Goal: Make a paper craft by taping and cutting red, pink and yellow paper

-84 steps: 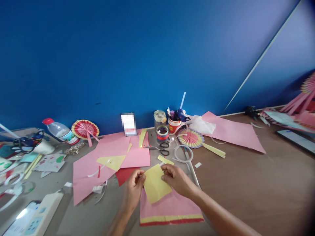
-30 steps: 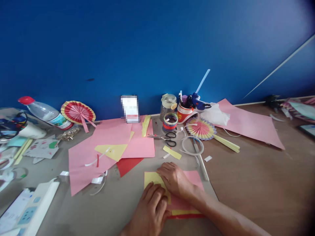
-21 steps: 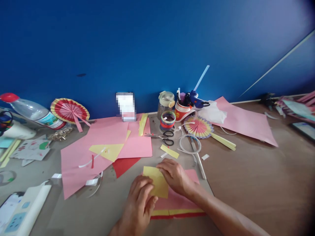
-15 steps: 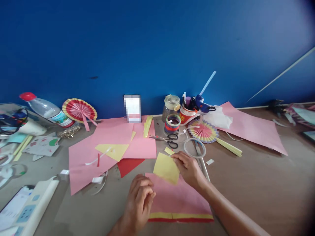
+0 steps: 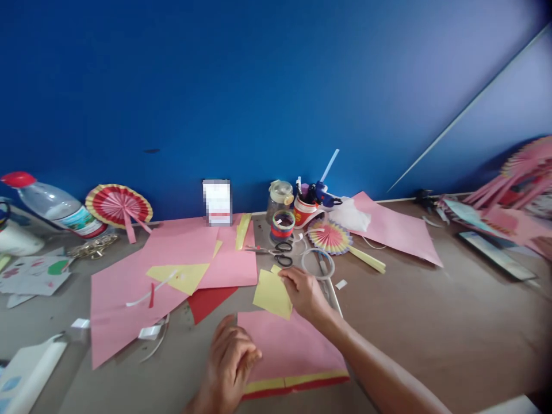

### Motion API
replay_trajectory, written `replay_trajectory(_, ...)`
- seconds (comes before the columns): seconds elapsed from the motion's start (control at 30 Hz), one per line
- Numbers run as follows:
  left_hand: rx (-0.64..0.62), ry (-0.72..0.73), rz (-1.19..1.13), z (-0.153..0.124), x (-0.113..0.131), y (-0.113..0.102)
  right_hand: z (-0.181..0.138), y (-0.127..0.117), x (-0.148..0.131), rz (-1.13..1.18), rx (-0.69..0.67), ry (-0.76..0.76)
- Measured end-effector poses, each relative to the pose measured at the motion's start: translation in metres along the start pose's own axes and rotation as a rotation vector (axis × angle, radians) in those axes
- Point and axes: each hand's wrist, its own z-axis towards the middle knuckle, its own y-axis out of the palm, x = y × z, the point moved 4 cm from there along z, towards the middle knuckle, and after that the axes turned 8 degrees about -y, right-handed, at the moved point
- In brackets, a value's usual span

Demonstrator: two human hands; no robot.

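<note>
though squarish, yellow paper (image 5: 273, 295) askew

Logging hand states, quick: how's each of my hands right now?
Left hand: half curled by the pink sheet; whether it holds anything can't be told.
Right hand: closed, holding the yellow square.

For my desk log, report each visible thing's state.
Yellow paper square: held by right hand
Clear plastic bottle: red cap on, tilted
Red-yellow pleated paper fan: spread
Pink pleated paper fan: spread
Clear round jar: lidded, upright
Red paper cup: upright, filled
Black-handled metal scissors: flat, blade gap unclear
</note>
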Motion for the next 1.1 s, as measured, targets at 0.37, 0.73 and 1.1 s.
replay_trajectory(0.37, 0.037, 0.054, 0.043, 0.000, 0.007, 0.001, 0.018, 0.003, 0.020, -0.041, 0.085, -0.082)
replay_trajectory(0.73, 0.055, 0.103, 0.049, -0.001, 0.009, -0.001, 0.023, 0.025, -0.026, -0.381, 0.141, -0.236)
replay_trajectory(1.1, 0.001, 0.033, -0.031, -0.006, 0.006, -0.002, 0.041, 0.071, -0.057, -0.443, -0.153, -0.339)
